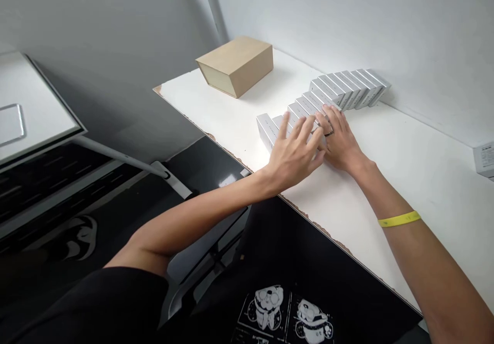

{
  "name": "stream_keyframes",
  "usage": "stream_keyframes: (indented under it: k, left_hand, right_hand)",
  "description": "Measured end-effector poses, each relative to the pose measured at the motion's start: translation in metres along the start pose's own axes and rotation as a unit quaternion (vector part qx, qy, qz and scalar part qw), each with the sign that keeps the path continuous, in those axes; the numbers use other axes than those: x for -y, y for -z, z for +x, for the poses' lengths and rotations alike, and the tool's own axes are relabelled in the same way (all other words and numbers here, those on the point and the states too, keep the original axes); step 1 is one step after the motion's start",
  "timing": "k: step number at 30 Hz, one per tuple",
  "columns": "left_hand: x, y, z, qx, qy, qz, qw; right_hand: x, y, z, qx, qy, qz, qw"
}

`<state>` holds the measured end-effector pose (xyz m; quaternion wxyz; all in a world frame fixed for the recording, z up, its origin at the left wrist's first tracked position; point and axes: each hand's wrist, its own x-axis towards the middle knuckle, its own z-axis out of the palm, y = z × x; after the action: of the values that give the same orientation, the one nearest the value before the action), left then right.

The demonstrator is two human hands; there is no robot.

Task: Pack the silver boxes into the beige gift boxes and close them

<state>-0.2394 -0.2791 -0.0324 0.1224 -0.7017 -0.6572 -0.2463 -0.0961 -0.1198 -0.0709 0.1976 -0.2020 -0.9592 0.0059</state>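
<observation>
Pale walls (pixel 366 20) rose behind the white table (pixel 424 174), where a tan carton (pixel 239 61) sat toward the far left corner. The row (pixel 323 93) of silver boxes curved from near the front edge away and rightward to the wall. Each box's long top slanted across that line, so box and row ran crosswise to each other. My left hand (pixel 295 154) was over the near end, fingers spread apart; of my two hands it was nearer the end box (pixel 266 127), which stood just past its fingertips, ahead and to the left. My right hand (pixel 339 136) was farther along, on the row's right side, fingers bent over the tops; whether it was clamped on any box I couldn't tell. The far boxes (pixel 368 79) lay beyond both hands.
</observation>
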Motion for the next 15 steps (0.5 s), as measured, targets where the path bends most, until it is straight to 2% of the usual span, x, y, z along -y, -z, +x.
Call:
stream_keyframes:
  k: [4, 8, 10, 13, 15]
  left_hand:
    - [0.04, 0.025, -0.006, -0.001, 0.085, -0.031, 0.996]
    - [0.079, 0.022, -0.007, 0.074, 0.19, -0.141, 0.969]
    - [0.084, 0.013, -0.008, 0.06, 0.201, -0.173, 0.962]
    - [0.082, 0.001, -0.011, 0.007, 0.187, -0.191, 0.964]
    - [0.079, -0.003, -0.012, -0.006, 0.186, -0.197, 0.962]
  right_hand:
    - [-0.003, -0.005, 0.003, -0.008, 0.006, 0.01, 1.0]
    - [-0.006, -0.01, 0.011, -0.023, 0.006, 0.015, 1.0]
    - [-0.005, -0.014, 0.016, -0.027, 0.004, 0.015, 1.0]
    - [-0.003, -0.017, 0.024, -0.026, -0.005, 0.009, 1.0]
    - [-0.001, -0.017, 0.029, -0.016, -0.013, 0.007, 1.0]
